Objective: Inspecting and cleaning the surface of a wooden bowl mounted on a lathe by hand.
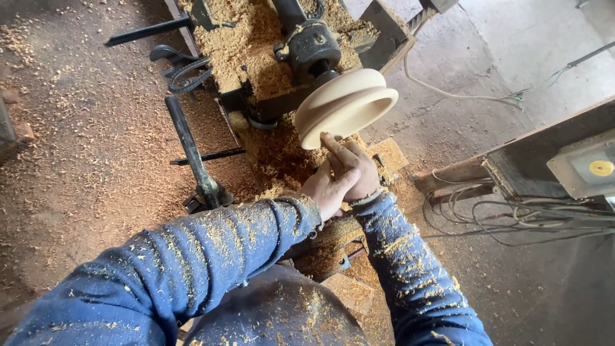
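I see my right hand (352,168) with its fingers stretched up, the fingertips touching the lower rim of the pale wooden bowl (344,106), which sits mounted on the dark lathe head (312,48) above a bed heaped with sawdust (256,51). My left hand (328,189) lies open just beside and partly under the right one, gripping nothing that I can make out. Both blue sleeves (211,247) are flecked with shavings. A black lever (189,144) stands to the left.

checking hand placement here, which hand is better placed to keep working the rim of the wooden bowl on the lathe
Probably the right hand: its fingers already touch the lower rim of the pale wooden bowl. The left hand sits behind it, against the right hand, off the wood.
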